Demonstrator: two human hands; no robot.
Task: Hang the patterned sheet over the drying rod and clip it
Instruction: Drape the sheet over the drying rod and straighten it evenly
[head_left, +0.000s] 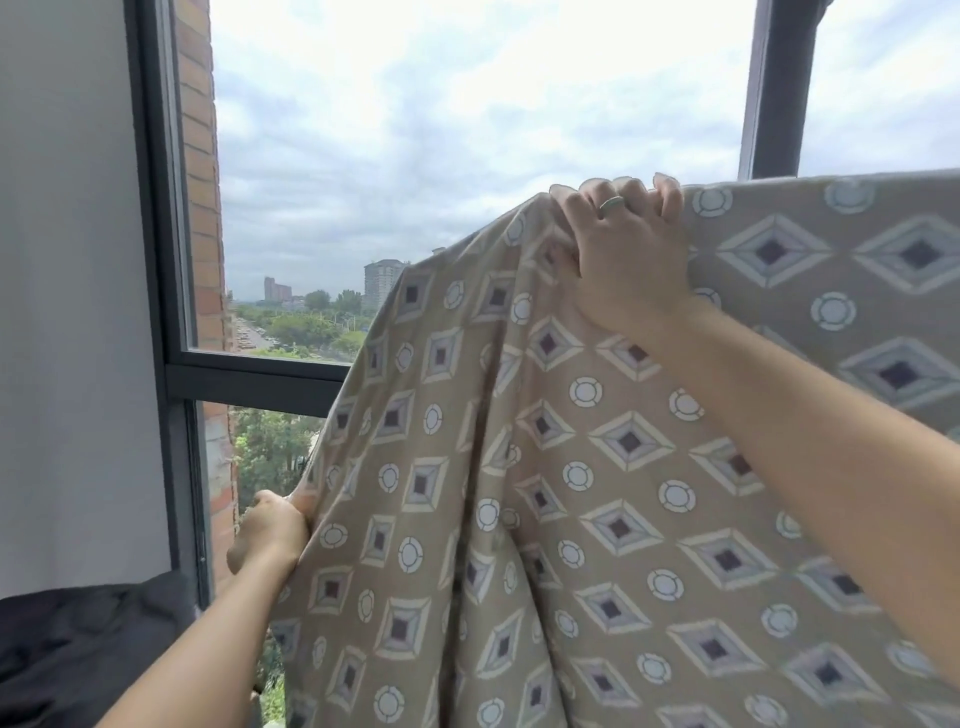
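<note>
Patterned sheet (571, 467) hangs in front of the window (260, 374), its top edge apparently draped over a hidden rod; with your right hand (623, 249) clenched on that top fold and your left hand (270, 530) gripping its side edge by the window's lower pane, spread it flat next, then clip.

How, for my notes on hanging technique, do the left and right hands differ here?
The right hand is raised high, bunching the top of the patterned sheet; the left hand is low, gripping its side edge. The right hand shows a ring; the left hand shows none. Both grip the same sheet.
</note>
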